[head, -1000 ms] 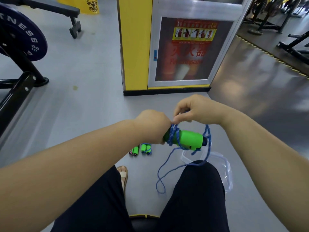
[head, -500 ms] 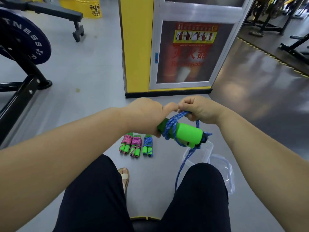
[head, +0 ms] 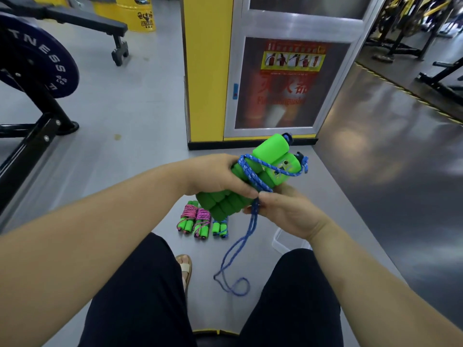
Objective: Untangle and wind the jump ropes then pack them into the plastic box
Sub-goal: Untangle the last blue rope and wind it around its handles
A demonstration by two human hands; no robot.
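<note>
Gym floor [head: 125, 176] holds three wound ropes [head: 202, 221]; left fingers [head: 239, 189] grip handles [head: 269, 156], right fingers [head: 274, 197] pinch rope [head: 252, 177].

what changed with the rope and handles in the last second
The green handles swung from lying sideways to tilting up and away, toward the cabinet. The right hand moved from above them to below, where it now pinches the blue rope. The left hand kept hold of the handles' near end. The three wound ropes and the plastic box stayed put.
</note>
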